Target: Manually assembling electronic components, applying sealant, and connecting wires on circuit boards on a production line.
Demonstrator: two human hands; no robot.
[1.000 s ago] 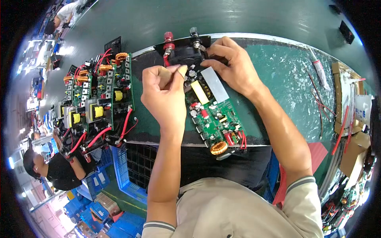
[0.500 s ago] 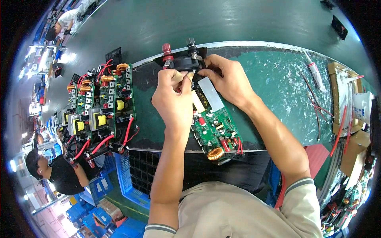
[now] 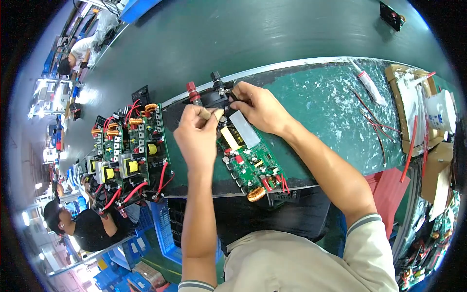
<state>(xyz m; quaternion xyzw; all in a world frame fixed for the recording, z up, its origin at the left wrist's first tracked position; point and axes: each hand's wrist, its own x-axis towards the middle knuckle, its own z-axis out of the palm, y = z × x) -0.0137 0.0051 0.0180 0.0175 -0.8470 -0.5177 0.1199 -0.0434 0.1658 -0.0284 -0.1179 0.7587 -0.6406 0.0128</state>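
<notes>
While I operate remotely, the left hand point(image 3: 195, 141), seven o'clock of the black terminal point(image 3: 216, 78), pinches closed, contents hidden; the green circuit board point(image 3: 255, 156) lies at that hand's four o'clock, best kept steady; the right hand point(image 3: 260, 109) is half-curled, its grip indeterminable to me.

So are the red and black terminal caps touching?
Apart. The head view shows the dark green surface in the gap between the red cap and the black cap.
</notes>
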